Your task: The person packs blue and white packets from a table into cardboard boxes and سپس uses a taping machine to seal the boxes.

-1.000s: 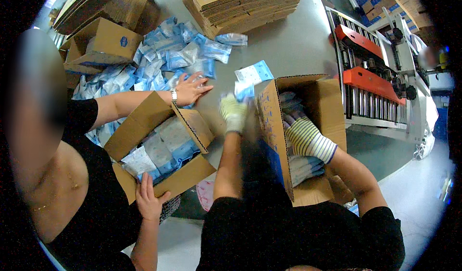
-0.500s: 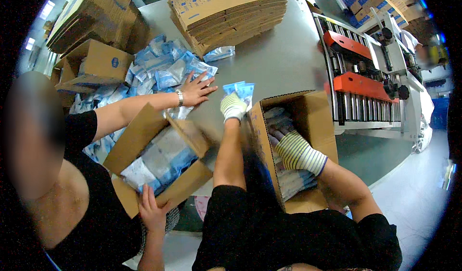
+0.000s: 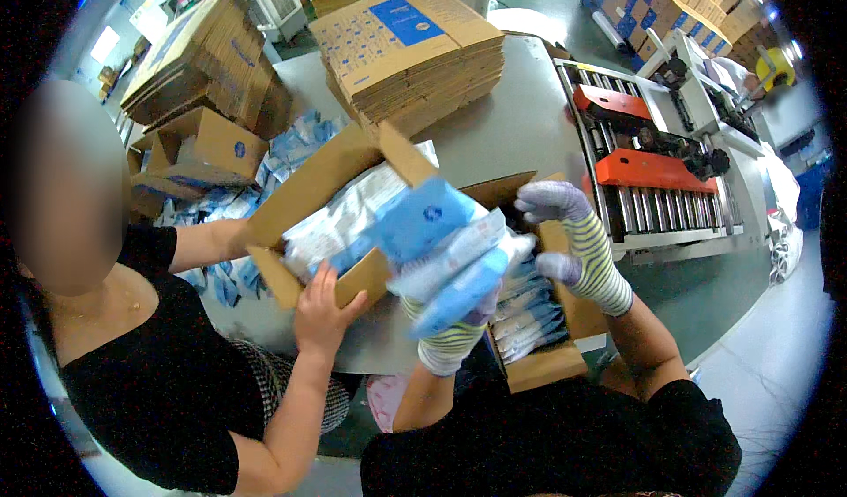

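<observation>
- Head view, left hand (image 3: 454,343): grip closed under a fanned packet bundle (image 3: 450,268), raised between the co-worker's carton (image 3: 309,179) and the near carton (image 3: 549,371); some fingers are hidden.
- Right hand (image 3: 584,237): grip spread, empty, beside the bundle.
- Boxed: stacked packets (image 3: 529,321) in the near carton; I cannot tell its fill level.
- Unboxed: the bundle, loose packets (image 3: 304,140) on the table (image 3: 494,135).
</observation>
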### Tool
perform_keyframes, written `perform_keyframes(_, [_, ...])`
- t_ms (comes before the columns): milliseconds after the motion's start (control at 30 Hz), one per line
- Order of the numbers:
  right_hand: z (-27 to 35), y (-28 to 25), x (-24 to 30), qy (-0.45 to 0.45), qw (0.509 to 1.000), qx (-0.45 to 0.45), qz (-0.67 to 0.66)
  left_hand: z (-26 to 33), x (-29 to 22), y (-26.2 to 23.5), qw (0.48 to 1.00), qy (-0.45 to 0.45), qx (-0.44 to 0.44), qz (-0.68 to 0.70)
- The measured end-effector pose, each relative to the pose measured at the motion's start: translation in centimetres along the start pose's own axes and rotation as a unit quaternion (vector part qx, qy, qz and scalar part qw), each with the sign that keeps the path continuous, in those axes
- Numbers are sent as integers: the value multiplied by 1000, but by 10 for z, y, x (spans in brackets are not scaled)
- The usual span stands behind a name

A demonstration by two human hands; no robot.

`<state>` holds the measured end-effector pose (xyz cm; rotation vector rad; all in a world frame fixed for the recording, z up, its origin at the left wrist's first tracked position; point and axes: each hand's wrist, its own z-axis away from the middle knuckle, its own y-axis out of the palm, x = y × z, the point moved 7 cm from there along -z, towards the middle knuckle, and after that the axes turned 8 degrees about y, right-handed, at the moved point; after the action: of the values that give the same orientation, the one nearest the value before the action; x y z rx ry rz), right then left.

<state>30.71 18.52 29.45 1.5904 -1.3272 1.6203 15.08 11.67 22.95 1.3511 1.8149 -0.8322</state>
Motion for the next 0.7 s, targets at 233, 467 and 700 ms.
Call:
perform_keyframes(233, [16,25,8,42,992,-24,-113,8,-9,3,933,-222,-168,228])
perform_keyframes(467, [38,42,15,-61,995,-28,69,8,-16,27,843,-261,-183,434])
perform_keyframes(700, [63,51,-30,262,846,-51,-461,40,1,24,782,-262,-160,542])
